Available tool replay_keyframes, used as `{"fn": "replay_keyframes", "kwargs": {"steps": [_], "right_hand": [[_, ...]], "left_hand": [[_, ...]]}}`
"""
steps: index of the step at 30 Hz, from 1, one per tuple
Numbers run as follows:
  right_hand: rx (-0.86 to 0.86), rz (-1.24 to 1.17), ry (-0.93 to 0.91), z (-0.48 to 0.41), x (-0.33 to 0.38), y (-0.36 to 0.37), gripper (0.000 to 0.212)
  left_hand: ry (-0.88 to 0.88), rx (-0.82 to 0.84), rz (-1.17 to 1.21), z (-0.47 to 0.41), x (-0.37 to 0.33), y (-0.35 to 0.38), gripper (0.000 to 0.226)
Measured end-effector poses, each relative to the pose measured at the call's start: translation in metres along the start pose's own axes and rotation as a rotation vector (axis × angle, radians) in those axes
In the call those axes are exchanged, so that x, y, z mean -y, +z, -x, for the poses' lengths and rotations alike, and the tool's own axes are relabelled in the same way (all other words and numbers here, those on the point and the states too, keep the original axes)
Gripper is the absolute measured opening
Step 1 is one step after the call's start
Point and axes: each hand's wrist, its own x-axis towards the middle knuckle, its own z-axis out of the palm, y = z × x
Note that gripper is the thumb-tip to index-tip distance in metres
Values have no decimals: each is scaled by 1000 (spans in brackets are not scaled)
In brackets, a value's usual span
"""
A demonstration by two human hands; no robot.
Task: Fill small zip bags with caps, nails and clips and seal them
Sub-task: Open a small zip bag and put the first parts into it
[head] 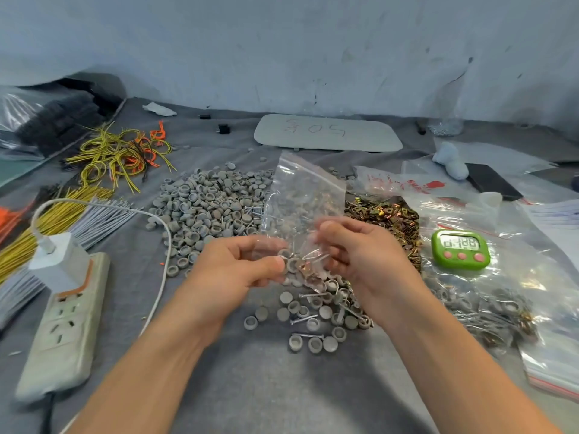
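I hold a small clear zip bag (305, 195) upright over the table, its red-lined mouth pointing up and away. My left hand (238, 264) pinches its lower left side and my right hand (354, 252) pinches its lower right side. Caps, nails and clips sit bunched in the bag's bottom (300, 264) between my fingers. Behind it lies a big heap of grey caps (206, 205). A pile of brass clips (385, 217) lies to the right. Loose caps and nails (316, 317) are scattered below my hands.
A power strip (62, 327) with a white charger and cable lies at the left, beside yellow and grey wire bundles (62, 214). A green timer (460, 248) rests on plastic bags at the right, with filled bags (488, 311) below it. A grey tray (327, 132) lies at the back.
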Motion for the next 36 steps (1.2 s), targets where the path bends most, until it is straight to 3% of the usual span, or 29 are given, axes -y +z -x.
{"fn": "replay_keyframes", "kwargs": {"steps": [3, 5, 6, 8, 10, 11, 14, 15, 17, 19, 26, 31, 36], "right_hand": [[-203, 161, -73, -2, -3, -4, 19], [-85, 221, -56, 2, -5, 1, 25], [34, 204, -16, 5, -7, 6, 26], [209, 88, 38, 7, -10, 12, 21], [153, -20, 60, 5, -7, 9, 13], [94, -54, 85, 3, -4, 4, 15], [57, -127, 149, 1, 1, -12, 25], [79, -141, 156, 2, 2, -14, 26], [121, -134, 159, 3, 2, -15, 26], [134, -92, 148, 3, 1, -16, 25], [111, -44, 161, 2, 5, -22, 17], [202, 22, 207, 5, 6, -29, 20], [112, 61, 105, 5, 7, -31, 17]], "left_hand": [[123, -260, -124, -6, 3, 5, 24], [252, -392, -244, -5, 3, 11, 23], [303, -377, -308, -3, 2, 14, 25], [342, -151, -345, 1, 2, 21, 30], [312, 111, -222, 6, -2, 25, 35], [313, 108, -161, 6, -4, 25, 37], [251, -211, -86, 0, -3, 22, 34], [150, -212, -78, -1, -3, 21, 36], [-49, -7, -22, -2, -2, 23, 32], [-114, 135, 63, -2, -2, 26, 23], [-53, -49, 62, -7, -3, 32, 22], [-25, -107, 101, -9, 0, 33, 23], [-63, 27, 127, -8, -2, 35, 13]]}}
